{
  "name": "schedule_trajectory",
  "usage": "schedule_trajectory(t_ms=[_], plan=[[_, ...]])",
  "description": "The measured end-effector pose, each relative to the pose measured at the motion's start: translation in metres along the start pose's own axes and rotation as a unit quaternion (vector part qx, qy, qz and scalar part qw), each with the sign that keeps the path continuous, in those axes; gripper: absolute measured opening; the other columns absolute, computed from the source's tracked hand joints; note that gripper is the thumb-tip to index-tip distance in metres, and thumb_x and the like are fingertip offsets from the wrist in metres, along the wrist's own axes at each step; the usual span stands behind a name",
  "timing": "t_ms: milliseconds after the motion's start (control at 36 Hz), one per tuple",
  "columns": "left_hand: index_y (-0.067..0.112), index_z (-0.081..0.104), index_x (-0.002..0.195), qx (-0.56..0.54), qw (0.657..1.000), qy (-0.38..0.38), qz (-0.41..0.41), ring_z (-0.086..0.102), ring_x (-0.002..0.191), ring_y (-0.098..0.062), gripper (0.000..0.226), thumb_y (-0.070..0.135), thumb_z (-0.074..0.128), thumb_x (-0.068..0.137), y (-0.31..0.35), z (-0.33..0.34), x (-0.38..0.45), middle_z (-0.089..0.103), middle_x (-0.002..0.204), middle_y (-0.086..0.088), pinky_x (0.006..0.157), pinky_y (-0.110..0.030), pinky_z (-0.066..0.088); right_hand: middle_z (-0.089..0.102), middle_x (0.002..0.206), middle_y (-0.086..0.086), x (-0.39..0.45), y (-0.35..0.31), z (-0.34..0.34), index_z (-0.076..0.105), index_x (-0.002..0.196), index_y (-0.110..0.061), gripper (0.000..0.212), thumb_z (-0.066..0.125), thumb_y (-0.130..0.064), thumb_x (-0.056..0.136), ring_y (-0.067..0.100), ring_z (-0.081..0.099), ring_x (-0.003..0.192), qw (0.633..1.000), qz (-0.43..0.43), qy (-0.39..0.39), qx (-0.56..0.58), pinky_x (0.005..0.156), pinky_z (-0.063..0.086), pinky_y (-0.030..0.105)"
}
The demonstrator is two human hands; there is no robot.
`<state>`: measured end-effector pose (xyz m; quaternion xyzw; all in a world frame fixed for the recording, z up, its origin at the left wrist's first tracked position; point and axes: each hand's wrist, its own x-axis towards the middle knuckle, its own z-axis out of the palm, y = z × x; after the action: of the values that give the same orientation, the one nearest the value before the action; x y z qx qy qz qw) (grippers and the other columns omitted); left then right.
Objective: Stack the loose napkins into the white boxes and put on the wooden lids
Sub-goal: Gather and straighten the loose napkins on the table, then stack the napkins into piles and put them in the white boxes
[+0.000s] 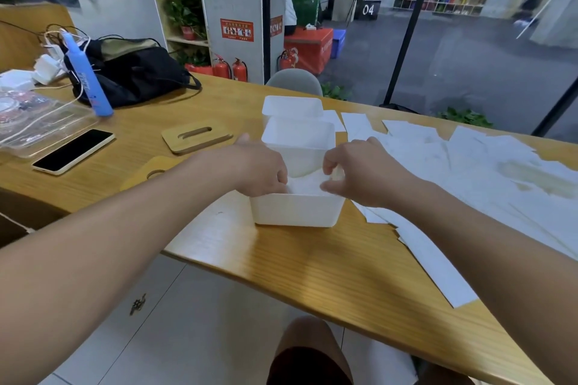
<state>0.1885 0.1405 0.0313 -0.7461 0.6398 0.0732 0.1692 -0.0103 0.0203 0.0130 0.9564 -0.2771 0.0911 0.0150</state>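
A: Near box (pixel 297 212) on tabletop (pixel 328 266), napkins (pixel 305 184) inside. Left hand (pixel 259 166)?
B: Fingers curled into box, pressing napkins; grip unclear.
A: Right hand (pixel 359 172)?
B: Pinched napkin edge at rim.
A: Remainder?
B: Loose napkins (pixel 469 166) spread right; second box (pixel 292 111) behind; lid (pixel 197 136) left, flat.

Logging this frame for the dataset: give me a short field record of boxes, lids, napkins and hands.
near box: open white plastic box, napkins inside
far box: second white plastic box behind it, contents not visible
lids: two slotted wooden lids on the wooden table, both off
loose napkins: white paper napkins spread to the right
left hand: fingers curled into near box on napkins
right hand: fingers pinch napkins at box rim
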Motion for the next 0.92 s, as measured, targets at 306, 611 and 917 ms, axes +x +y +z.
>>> schedule_trajectory(t_ms=[306,611,917], plan=[[0.041,0.078,0.117,0.013,0.997,0.072,0.015,0.050,0.111,-0.018,0.028,0.056,0.056,0.108,-0.017,-0.001,0.008,0.068,0.098,0.020,0.109,-0.042,0.034,0.069,0.110,-0.015,0.014,0.000,-0.002,0.077,0.115,-0.035,0.036,0.083,-0.057,0.087,0.015,0.057,0.103,0.996,0.011,-0.088,0.027,0.099,0.043,0.038],[0.032,0.078,0.092,0.013,0.993,0.116,0.012,0.049,0.108,-0.017,0.024,0.054,0.072,0.099,-0.017,0.008,0.010,0.073,0.095,0.017,0.101,-0.038,0.035,0.071,0.110,-0.019,0.017,0.011,-0.014,0.080,0.116,-0.028,0.042,0.091,-0.048,0.082,0.000,0.061,0.088,0.984,0.038,-0.045,0.167,0.071,0.044,0.017],[0.038,0.079,0.119,-0.221,0.915,0.306,0.140,0.062,0.083,0.000,0.018,0.038,0.072,0.102,0.077,-0.036,-0.022,0.070,0.091,0.021,0.071,-0.026,0.049,0.076,0.099,-0.026,-0.055,0.056,-0.047,0.082,0.104,-0.037,0.017,0.087,-0.040,0.088,0.004,0.067,0.084,0.952,0.012,0.060,0.301,0.067,0.050,0.014]])
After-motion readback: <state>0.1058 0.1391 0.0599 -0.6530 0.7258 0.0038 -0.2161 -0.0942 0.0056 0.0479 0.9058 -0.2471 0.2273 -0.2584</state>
